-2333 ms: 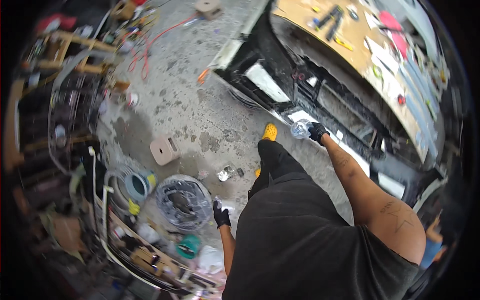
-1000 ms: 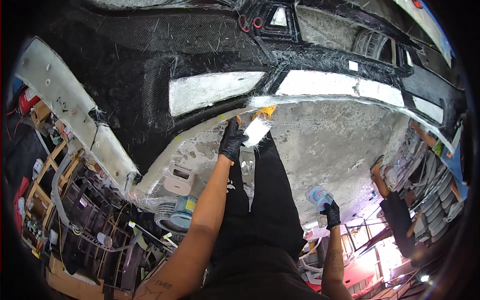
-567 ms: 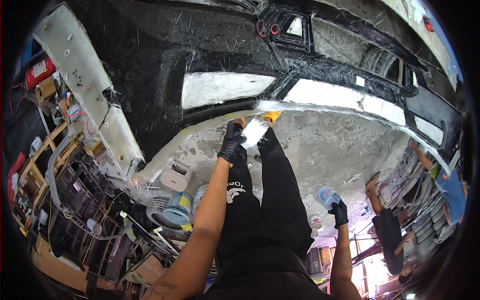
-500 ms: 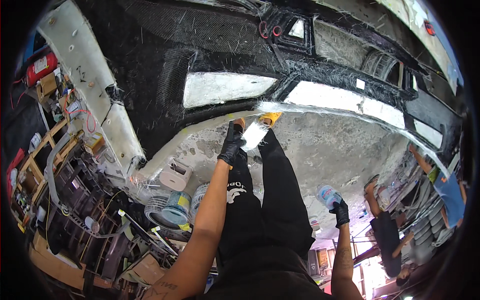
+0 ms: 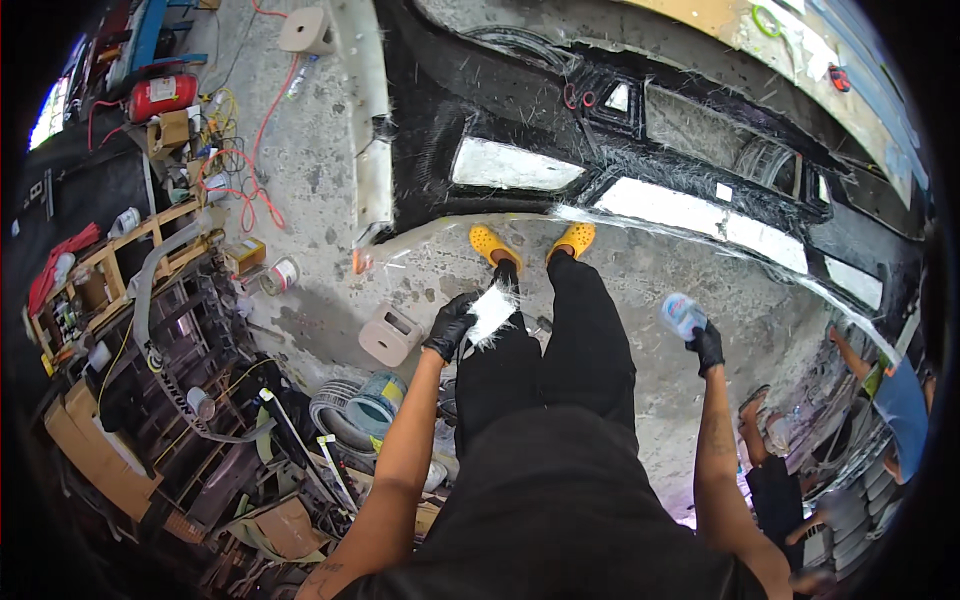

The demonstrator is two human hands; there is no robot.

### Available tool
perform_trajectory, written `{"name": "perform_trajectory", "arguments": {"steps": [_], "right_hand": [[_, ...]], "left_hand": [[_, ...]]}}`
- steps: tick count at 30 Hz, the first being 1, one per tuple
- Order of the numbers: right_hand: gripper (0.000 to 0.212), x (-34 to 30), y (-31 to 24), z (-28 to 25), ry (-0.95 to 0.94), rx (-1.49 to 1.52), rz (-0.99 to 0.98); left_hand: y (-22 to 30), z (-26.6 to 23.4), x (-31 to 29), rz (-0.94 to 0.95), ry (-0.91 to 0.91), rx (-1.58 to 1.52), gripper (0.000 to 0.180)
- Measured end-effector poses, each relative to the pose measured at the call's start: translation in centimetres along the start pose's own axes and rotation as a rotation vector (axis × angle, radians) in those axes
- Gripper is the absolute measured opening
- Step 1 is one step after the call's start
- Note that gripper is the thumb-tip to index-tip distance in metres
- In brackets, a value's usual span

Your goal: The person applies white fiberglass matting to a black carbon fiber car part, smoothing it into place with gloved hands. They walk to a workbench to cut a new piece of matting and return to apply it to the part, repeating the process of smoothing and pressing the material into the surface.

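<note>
My left hand [image 5: 451, 325], in a black glove, is closed on a square white piece of fibreglass mat [image 5: 491, 314] with frayed edges, held over my legs. Off to the right, my black-gloved right hand [image 5: 708, 347] grips a clear plastic container [image 5: 681, 315] with bluish and pinkish tints; its contents cannot be made out. Both hands are apart from the large black moulded panel [image 5: 420, 100] ahead. White fibreglass patches [image 5: 516, 165] lie on that panel, with loose strands along its near edge. Red-handled scissors [image 5: 578, 97] rest on it.
My yellow clogs [image 5: 495, 243] stand at the panel's near edge. A beige stool [image 5: 391, 335] and a bucket [image 5: 377, 402] are left of my legs. An orange cord [image 5: 258, 160] trails over the floor at far left, near a red extinguisher [image 5: 162, 95]. Other people are at the right.
The panel sits farther right in view, and more floor shows at left. My left hand with the mat has come back from the panel's edge; both clogs now show fully.
</note>
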State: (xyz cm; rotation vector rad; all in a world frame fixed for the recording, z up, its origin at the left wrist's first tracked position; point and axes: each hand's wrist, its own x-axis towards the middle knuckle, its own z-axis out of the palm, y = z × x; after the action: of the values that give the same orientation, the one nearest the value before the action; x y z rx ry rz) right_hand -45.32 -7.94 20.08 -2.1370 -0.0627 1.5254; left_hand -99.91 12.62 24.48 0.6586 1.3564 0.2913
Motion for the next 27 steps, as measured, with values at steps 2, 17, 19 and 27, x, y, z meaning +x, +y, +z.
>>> {"name": "perform_trajectory", "arguments": {"steps": [2, 17, 19, 27], "right_hand": [[0.035, 0.5, -1.8, 1.0, -0.003, 0.017, -0.043], [0.031, -8.9, 0.9, 12.9, 0.174, 0.346, -0.133], [0.029, -8.7, 9.8, 12.6, 0.332, 0.104, -0.221], [0.023, -28.3, 22.2, 29.9, 0.452, 0.609, 0.086]], "left_hand": [[3.8, -0.1, -3.3, 0.005, -0.01, 0.021, 0.049], [21.5, -15.6, -10.9, 0.481, -0.049, 0.216, 0.043], [23.8, -17.3, -7.1, 0.564, -0.157, 0.168, 0.041], [30.2, -16.1, 2.9, 0.779, -0.236, 0.074, 0.043]]}}
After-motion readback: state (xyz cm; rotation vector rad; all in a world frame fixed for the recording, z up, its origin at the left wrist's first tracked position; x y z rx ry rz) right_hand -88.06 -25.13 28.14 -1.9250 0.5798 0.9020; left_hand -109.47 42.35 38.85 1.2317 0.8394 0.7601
